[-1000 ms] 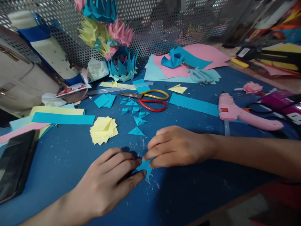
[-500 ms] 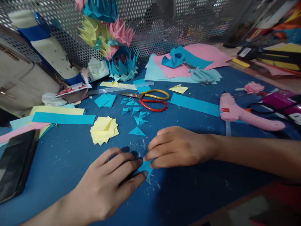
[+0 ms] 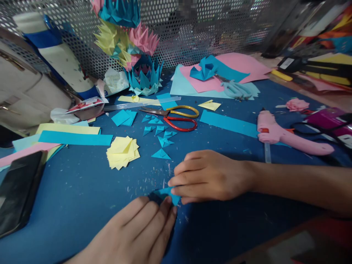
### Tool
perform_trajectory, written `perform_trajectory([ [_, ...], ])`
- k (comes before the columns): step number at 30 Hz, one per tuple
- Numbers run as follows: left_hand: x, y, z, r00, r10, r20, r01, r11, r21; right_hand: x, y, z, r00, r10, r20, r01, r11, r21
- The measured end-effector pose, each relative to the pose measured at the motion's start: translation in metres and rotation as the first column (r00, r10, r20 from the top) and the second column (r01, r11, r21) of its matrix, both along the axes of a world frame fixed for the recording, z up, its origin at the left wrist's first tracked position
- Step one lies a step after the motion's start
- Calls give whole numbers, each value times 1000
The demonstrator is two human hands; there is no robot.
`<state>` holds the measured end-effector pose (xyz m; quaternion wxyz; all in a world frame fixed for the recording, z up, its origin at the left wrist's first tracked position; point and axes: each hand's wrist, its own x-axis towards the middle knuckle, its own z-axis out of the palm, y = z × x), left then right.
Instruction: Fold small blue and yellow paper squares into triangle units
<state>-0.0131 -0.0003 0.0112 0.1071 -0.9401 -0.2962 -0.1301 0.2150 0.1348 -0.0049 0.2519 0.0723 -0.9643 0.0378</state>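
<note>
A small blue paper piece (image 3: 166,192), folded to a triangle-like shape, lies on the dark blue tabletop between both hands. My left hand (image 3: 143,223) grips its near edge, the fingers drawn together and the tips meeting the paper. From the right, my right hand (image 3: 205,178) presses on the paper with closed fingers, covering its right end. Just beyond lie several small folded blue triangles (image 3: 161,154). To their left sits a stack of yellow paper squares (image 3: 123,152), and behind it some blue paper squares (image 3: 124,118).
Scissors (image 3: 181,124) with red and yellow handles lie behind the triangles. A pink glue gun (image 3: 275,130) rests on the right over a blue strip (image 3: 228,123). A phone (image 3: 20,192) lies at left. Paper flowers (image 3: 144,75) and a bottle (image 3: 63,60) stand at the back.
My left hand has shifted down and slightly right, its fingers now closer together. The blue paper shows a narrower, folded shape. My right hand has barely moved.
</note>
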Motion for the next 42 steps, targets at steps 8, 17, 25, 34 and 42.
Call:
perform_trajectory([
  [8, 4, -9, 0, 998, 59, 4, -59, 998, 9, -9, -9, 7, 992, -78, 98, 75, 997, 29],
  [17, 7, -12, -2, 999, 51, -12, -51, 999, -4, -22, -17, 3, 983, -109, 149, 102, 993, 52],
  [25, 5, -10, 5, 999, 35, 2, -35, 997, -63, -9, -15, 39, 930, -83, 359, 64, 996, 63],
  [34, 5, 6, -3, 954, 115, 278, -45, 968, -247, 2, -3, 25, 968, -152, 199, 157, 988, -7],
  [42, 3, 30, -11, 829, 424, 365, -164, 808, -566, -9, -12, 3, 957, -182, 227, 202, 977, -68],
])
